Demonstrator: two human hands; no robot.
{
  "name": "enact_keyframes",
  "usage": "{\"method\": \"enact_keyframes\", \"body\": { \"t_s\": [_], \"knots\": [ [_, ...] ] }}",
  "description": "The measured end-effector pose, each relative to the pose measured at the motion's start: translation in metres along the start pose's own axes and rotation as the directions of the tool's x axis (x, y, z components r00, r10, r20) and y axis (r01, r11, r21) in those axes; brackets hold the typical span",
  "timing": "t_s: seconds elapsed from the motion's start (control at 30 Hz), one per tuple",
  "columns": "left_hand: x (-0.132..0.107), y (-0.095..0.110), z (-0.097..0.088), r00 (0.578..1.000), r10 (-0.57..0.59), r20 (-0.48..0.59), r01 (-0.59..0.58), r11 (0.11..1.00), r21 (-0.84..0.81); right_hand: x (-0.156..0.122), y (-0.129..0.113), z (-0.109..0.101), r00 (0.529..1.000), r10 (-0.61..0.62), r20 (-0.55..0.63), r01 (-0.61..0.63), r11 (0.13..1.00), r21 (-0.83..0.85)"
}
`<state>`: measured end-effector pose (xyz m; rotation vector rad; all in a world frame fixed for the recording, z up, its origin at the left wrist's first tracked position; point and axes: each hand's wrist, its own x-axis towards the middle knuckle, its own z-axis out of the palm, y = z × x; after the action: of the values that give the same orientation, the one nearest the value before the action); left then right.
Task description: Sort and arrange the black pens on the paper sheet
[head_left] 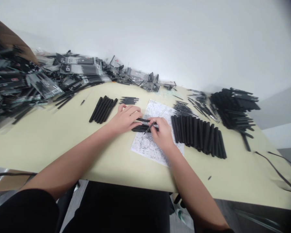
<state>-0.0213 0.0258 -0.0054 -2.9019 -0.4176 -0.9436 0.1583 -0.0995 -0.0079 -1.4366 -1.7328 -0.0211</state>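
Note:
My left hand (124, 119) lies over a small bundle of black pen barrels (141, 128) resting on a printed white sheet (157, 111), its fingers curled on the barrels. Beside it, my right hand (163, 132) pinches a thin black refill (149, 128) with its tip pointing down-left toward the bundle. Both hands sit close together at the middle of the pale yellow table (63, 142).
A row of black barrels (200, 136) lies right of the sheet, another small row (103, 109) to the left. Thin refills (129, 101) lie behind. A heap of packaged pens (38, 81) fills the far left; a black pile (235, 105) stands far right. Cables (276, 170) trail at the right edge.

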Motion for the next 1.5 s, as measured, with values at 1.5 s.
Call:
{"method": "enact_keyframes", "body": {
  "t_s": [1.5],
  "knots": [
    [-0.0008,0.0026,0.0016,0.998,-0.01,0.056,0.011,1.0,-0.005,0.0001,0.0004,0.0012,0.999,-0.037,-0.002,0.037,0.999,-0.012]
  ]
}}
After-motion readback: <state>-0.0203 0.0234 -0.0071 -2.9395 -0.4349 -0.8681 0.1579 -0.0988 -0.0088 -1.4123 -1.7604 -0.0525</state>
